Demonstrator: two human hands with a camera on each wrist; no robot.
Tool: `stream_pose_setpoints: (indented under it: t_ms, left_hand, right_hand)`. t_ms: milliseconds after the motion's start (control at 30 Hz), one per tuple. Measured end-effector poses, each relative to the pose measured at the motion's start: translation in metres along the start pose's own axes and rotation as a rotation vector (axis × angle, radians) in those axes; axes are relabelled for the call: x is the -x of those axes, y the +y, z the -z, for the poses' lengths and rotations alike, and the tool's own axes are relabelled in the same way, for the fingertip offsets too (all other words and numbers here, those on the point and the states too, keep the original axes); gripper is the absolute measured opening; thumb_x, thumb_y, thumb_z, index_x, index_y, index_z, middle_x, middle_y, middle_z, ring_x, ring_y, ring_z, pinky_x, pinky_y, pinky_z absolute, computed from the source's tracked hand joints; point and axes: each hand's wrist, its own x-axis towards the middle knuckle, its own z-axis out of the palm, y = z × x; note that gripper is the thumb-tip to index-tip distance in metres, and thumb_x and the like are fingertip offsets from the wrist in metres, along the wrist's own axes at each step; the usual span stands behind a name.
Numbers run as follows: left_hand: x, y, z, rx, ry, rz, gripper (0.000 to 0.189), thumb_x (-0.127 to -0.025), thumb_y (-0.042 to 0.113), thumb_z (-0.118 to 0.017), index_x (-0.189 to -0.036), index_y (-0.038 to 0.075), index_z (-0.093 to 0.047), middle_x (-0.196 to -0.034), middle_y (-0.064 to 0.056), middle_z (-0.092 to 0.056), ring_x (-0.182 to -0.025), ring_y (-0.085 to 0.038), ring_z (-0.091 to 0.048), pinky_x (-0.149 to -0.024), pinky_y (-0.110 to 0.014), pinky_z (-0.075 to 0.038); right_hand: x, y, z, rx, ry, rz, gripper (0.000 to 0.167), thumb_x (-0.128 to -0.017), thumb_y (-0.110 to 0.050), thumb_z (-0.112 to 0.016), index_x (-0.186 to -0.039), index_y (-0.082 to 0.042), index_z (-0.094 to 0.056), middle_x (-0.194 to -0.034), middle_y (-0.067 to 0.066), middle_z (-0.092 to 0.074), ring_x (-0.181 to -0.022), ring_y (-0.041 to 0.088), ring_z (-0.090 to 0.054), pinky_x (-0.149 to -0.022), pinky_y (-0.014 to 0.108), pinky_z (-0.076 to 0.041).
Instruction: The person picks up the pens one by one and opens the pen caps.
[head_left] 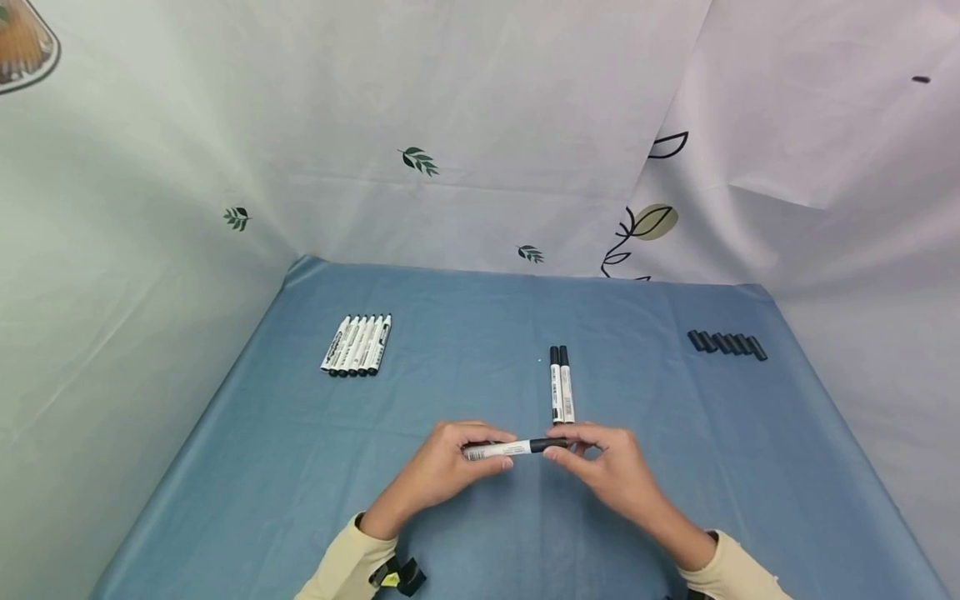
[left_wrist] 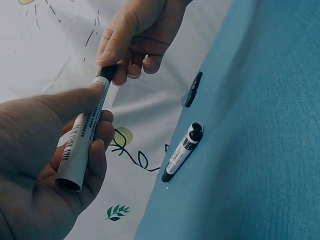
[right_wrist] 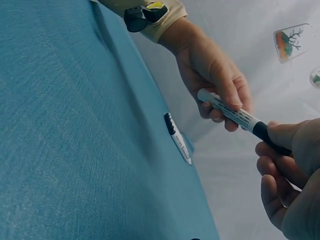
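Both hands share one white marker [head_left: 495,451], level above the blue cloth in the head view. My left hand [head_left: 442,467] grips its white barrel, thumb along the side with the printed barcode. At the other end, my right hand [head_left: 611,467] pinches the black cap [right_wrist: 262,131] between thumb and fingers. The cap sits against the barrel in both wrist views. Just beyond the right hand, two capped markers [head_left: 561,387] lie side by side, their black caps pointing away from me.
A neat row of white markers without caps [head_left: 356,346], dark tips pointing away, lies at the far left. Several loose black caps [head_left: 727,343] form a line at the far right. The blue cloth [head_left: 450,333] covers the table; patterned white fabric [head_left: 480,100] hangs behind and at the sides.
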Motion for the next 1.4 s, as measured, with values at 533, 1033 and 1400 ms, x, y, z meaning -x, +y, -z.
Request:
stream_pose_setpoints:
  t_ms: [533, 1033, 1400]
  left_hand:
    - [-0.0004, -0.0024, 0.0017, 0.025, -0.013, 0.018, 0.021, -0.092, 0.024, -0.079, -0.112, 0.026, -0.080, -0.101, 0.011, -0.076, -0.080, -0.007, -0.068, -0.067, -0.027, -0.057]
    - [-0.0007, -0.0022, 0.0014, 0.078, -0.051, 0.052, 0.021, -0.093, 0.029, -0.078, -0.113, 0.025, -0.080, -0.101, 0.010, -0.077, -0.078, -0.008, -0.067, -0.066, -0.027, -0.056]
    - [-0.0013, -0.0039, 0.0026, 0.101, -0.070, 0.057, 0.023, -0.093, 0.030, -0.077, -0.113, 0.020, -0.080, -0.101, 0.005, -0.078, -0.076, -0.007, -0.067, -0.064, -0.025, -0.055]
  right_hand:
    - [0.0011, 0.0000, 0.0029, -0.009, -0.040, 0.038, 0.016, -0.085, -0.019, -0.083, -0.100, -0.024, -0.081, -0.090, -0.013, -0.074, -0.067, 0.003, -0.056, -0.055, 0.027, -0.047]
    - [0.0015, 0.0014, 0.0041, -0.028, -0.056, 0.071, 0.017, -0.085, -0.016, -0.083, -0.102, -0.022, -0.082, -0.096, -0.011, -0.077, -0.084, 0.004, -0.070, -0.065, 0.025, -0.052]
    - [0.0021, 0.0028, 0.0031, -0.015, -0.041, 0.123, 0.021, -0.083, -0.009, -0.083, -0.102, -0.018, -0.082, -0.095, -0.008, -0.077, -0.085, 0.005, -0.071, -0.064, 0.024, -0.053]
